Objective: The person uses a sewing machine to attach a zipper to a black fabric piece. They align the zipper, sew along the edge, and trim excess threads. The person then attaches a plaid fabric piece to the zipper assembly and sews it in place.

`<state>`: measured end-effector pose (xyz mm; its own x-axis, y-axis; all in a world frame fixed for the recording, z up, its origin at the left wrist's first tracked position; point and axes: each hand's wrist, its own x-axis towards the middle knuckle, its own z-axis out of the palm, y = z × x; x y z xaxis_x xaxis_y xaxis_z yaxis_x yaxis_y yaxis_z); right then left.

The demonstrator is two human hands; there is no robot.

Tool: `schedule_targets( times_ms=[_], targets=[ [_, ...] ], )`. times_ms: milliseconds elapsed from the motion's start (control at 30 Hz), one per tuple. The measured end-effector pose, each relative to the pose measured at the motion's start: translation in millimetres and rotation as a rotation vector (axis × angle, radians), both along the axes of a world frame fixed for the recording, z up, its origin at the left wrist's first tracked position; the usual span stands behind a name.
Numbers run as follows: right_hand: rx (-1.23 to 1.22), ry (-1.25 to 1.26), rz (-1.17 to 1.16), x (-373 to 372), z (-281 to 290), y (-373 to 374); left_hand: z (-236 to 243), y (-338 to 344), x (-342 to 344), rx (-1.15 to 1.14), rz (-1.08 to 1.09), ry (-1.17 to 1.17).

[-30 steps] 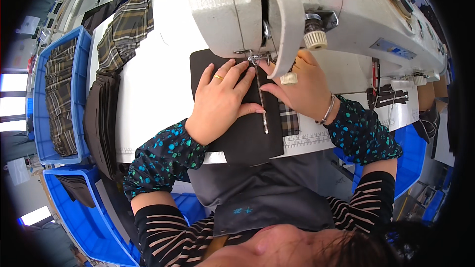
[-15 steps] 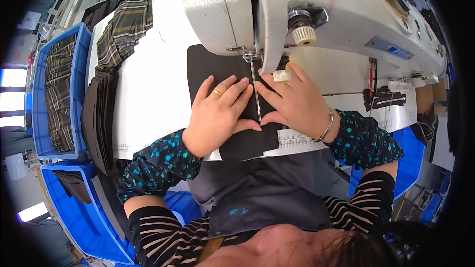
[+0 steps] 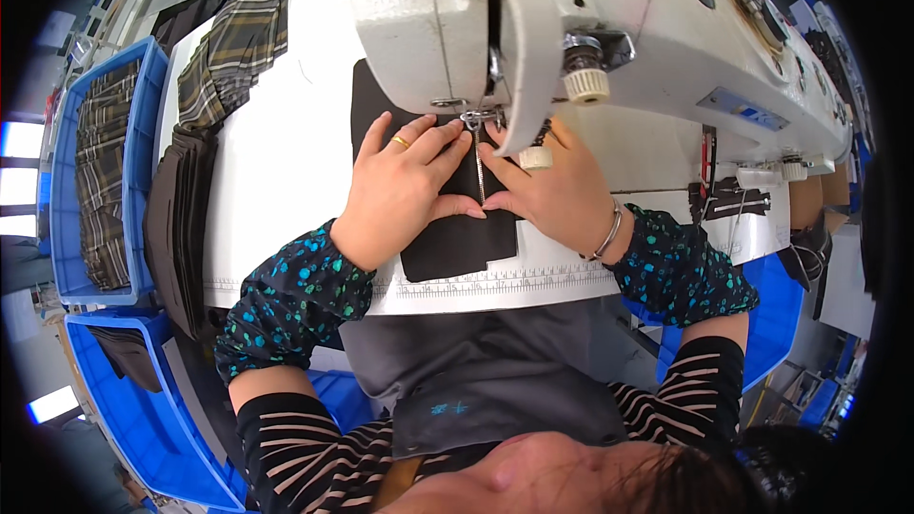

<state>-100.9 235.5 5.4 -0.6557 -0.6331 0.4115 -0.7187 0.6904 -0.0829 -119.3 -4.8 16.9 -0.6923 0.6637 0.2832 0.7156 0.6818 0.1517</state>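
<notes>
A dark brown fabric piece [image 3: 446, 255] lies flat under the presser foot [image 3: 476, 120] of a white sewing machine [image 3: 428, 38]. Down its middle runs a zipper [image 3: 480, 169] with pale metal teeth. Left of the zipper, my left hand [image 3: 402, 183] rests flat on the fabric, fingers stretched toward the foot. On the other side my right hand [image 3: 554, 188] lies with fingers spread, its fingertips partly hidden behind the machine's head and a white knob [image 3: 536, 158]. Both thumbs come close together at the zipper's near end. Neither hand grasps anything.
To the left are a stack of dark fabric pieces [image 3: 176, 228], plaid cloth [image 3: 231, 62] and a blue bin [image 3: 59, 181] of plaid pieces. Another blue bin [image 3: 157, 419] stands below. Zippers [image 3: 731, 202] lie at right beside a red-handled tool [image 3: 706, 160]. A ruler strip [image 3: 562, 276] edges the table.
The fabric has moved away from me under the presser foot, and both hands have travelled forward with it. More of the ruler strip shows at the front edge.
</notes>
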Motion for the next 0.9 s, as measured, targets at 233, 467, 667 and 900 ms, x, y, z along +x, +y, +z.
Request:
schedule_targets(
  times_ms=[233, 467, 667, 900],
  targets=[
    [-0.045, -0.025, -0.011, -3.8, 1.5, -1.4, 2.8, 0.6, -4.7, -0.014, 0.013, 0.005],
    [-0.052, -0.037, -0.010, -5.3, 2.2, -1.7, 2.7, -0.5, -5.9, -0.005, 0.006, 0.002],
    [-0.065, -0.014, -0.010, -6.0, 0.7, -1.5, 4.0, 0.1, -5.7, -0.013, 0.018, -0.029],
    [-0.067, -0.029, -0.020, -4.4, -1.9, -0.6, 4.7, 1.3, -4.5, -0.023, 0.023, -0.029]
  ],
)
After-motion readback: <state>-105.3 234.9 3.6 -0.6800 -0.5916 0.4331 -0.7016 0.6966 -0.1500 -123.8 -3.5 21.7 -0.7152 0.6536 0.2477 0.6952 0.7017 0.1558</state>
